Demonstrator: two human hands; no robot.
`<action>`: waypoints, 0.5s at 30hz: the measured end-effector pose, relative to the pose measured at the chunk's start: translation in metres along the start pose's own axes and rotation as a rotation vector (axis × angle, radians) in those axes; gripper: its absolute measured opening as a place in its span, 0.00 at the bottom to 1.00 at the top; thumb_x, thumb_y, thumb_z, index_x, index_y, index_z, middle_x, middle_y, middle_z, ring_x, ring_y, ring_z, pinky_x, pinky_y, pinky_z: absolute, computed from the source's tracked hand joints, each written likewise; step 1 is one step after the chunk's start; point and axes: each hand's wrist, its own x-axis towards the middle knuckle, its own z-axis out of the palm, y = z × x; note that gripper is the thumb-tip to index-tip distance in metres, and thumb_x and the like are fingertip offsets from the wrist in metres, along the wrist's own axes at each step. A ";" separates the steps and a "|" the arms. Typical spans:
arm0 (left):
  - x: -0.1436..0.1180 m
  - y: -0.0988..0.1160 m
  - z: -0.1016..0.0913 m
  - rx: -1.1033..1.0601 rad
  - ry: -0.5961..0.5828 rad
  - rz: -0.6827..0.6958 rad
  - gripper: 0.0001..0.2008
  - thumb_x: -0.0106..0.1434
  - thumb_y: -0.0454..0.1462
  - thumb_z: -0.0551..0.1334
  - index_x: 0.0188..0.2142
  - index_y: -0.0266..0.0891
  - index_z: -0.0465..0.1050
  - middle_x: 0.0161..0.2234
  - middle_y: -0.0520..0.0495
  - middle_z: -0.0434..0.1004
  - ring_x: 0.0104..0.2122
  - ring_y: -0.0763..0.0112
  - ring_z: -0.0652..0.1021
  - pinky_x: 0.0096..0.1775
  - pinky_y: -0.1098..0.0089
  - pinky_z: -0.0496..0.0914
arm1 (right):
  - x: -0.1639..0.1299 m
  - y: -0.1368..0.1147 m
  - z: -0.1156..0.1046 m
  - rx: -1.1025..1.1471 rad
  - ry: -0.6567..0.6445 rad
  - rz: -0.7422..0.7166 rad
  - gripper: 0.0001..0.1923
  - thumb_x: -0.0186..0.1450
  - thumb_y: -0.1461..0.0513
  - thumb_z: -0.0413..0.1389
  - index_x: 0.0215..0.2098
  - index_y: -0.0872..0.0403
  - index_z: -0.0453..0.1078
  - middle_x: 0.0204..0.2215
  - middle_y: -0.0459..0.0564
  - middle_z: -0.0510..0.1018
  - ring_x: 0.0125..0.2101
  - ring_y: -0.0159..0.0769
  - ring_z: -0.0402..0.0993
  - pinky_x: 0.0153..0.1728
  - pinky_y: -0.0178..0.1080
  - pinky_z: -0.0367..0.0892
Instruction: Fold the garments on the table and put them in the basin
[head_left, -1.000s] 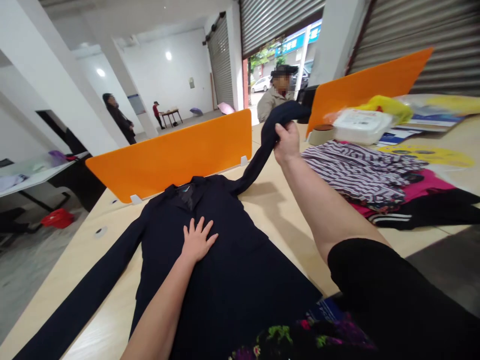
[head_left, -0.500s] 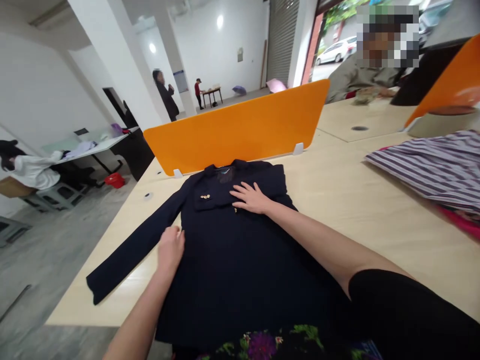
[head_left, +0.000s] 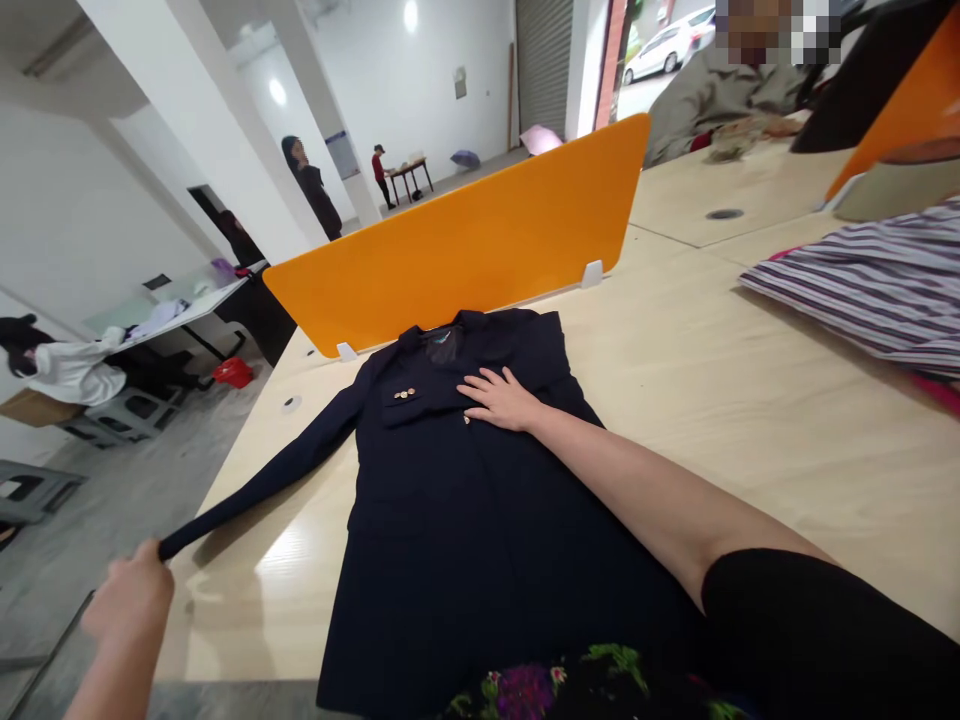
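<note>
A dark navy jacket (head_left: 427, 540) lies front up on the pale wooden table, its collar toward the orange divider. One sleeve is folded across the chest, with gold buttons (head_left: 405, 394) at its cuff. My right hand (head_left: 501, 398) rests flat on that folded sleeve, fingers spread. Off to the left, my left hand (head_left: 131, 588) is closed around the cuff end of the other sleeve (head_left: 277, 470), which is drawn out taut and lifted above the table's left edge.
An orange divider (head_left: 465, 240) stands behind the collar. Striped cloth (head_left: 870, 290) lies on the table (head_left: 660, 370) at right. Across the table sits a person (head_left: 690, 100). A red bucket (head_left: 233, 373) and grey stools (head_left: 45, 490) stand on the floor at left.
My left hand has moved left from the jacket's side to the cuff and taken hold of it, raising the sleeve. My right hand stays on the folded sleeve.
</note>
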 end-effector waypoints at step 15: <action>-0.085 0.263 -0.258 -1.121 0.688 1.052 0.26 0.67 0.34 0.49 0.64 0.42 0.52 0.61 0.53 0.62 0.61 0.65 0.63 0.61 0.58 0.60 | 0.006 0.010 -0.019 0.902 0.411 0.327 0.32 0.68 0.44 0.40 0.56 0.55 0.68 0.53 0.57 0.74 0.55 0.42 0.69 0.58 0.46 0.60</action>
